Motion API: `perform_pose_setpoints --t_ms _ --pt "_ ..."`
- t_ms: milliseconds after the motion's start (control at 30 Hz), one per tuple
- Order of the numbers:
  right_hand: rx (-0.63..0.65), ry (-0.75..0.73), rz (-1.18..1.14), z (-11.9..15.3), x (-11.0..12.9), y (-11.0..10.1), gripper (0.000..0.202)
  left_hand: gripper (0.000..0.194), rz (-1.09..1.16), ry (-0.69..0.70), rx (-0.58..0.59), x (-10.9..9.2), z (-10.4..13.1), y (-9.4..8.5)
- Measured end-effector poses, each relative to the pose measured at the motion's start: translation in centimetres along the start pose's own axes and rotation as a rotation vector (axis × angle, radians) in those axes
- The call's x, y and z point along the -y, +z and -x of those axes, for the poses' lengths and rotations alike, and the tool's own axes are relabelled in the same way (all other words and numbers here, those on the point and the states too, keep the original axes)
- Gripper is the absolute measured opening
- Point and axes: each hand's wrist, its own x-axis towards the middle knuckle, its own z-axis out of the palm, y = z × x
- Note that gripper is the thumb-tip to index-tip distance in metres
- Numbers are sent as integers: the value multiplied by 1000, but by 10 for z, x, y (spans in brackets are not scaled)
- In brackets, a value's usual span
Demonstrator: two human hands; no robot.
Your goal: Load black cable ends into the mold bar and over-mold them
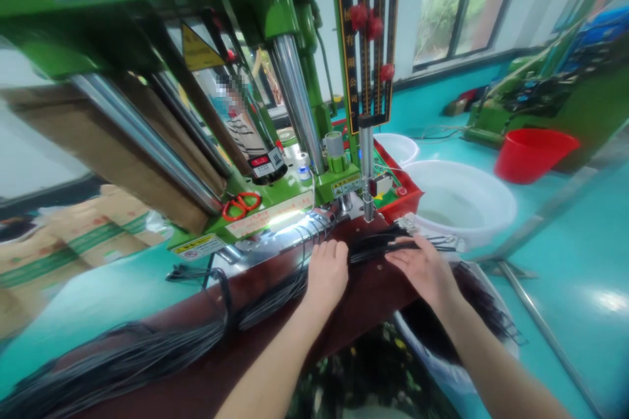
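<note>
A long bundle of thin black cables lies along a dark red-brown bench board and runs up to my hands. My left hand is closed around part of the bundle near the middle of the board; its fingertips are hidden. To its right, my right hand rests against the cables with its fingers stretched out. Pale connector ends stick out beyond the right hand. Just behind the left hand, several cables curve into the lit metal mould area of a green press machine.
Orange-handled scissors lie on the press base. A red-edged control box stands behind the cables. On the right are a large white tub, a red bucket and a lined bin of dark cables. Brown sacks stand left.
</note>
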Motion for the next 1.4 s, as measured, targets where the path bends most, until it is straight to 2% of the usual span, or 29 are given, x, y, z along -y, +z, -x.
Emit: perform_pose_setpoints --t_ms 100,167,267,367,433,533,633,667,733,833,867,900,1000,1100,1233,1400 --pt "35 193 -19 2 -5 0 34 17 25 24 -75 -2 9 1" --pt "80 231 -68 1 -5 3 32 21 100 30 -70 -5 16 1" --pt "99 105 -119 -3 1 9 23 29 238 96 69 -16 32 -3" --pt "201 15 -60 -3 8 15 23 30 328 127 304 -26 52 -18" --pt "369 29 59 3 9 22 24 28 423 129 494 -27 65 -31" --pt "715 117 349 19 2 34 26 35 700 165 805 -19 79 -50" --pt "1033 157 568 32 -13 44 27 45 1284 84 1001 -15 83 -57" --pt "1089 170 616 35 -17 45 27 49 1488 14 1003 -18 82 -57" --pt "1077 216 683 38 -25 47 28 54 1872 -224 877 -32 77 -52" --pt "833 317 792 36 -29 47 30 44 2331 -695 456 -60 68 -38" --pt "726 318 787 34 -28 47 31 39 2422 -811 344 -68 65 -33" --pt "625 297 748 31 -25 49 33 35 2468 -880 286 -75 63 -29" --pt "430 109 513 20 -11 57 35 29 2459 -979 261 -85 58 -20" --pt "403 -29 501 7 6 68 36 28 2399 -996 278 -87 54 -19" --pt "386 -47 623 -4 15 70 17 27 2355 -1027 265 -84 47 -24" --pt "399 0 492 -8 12 58 16 29 2368 -1019 295 -79 40 -28"
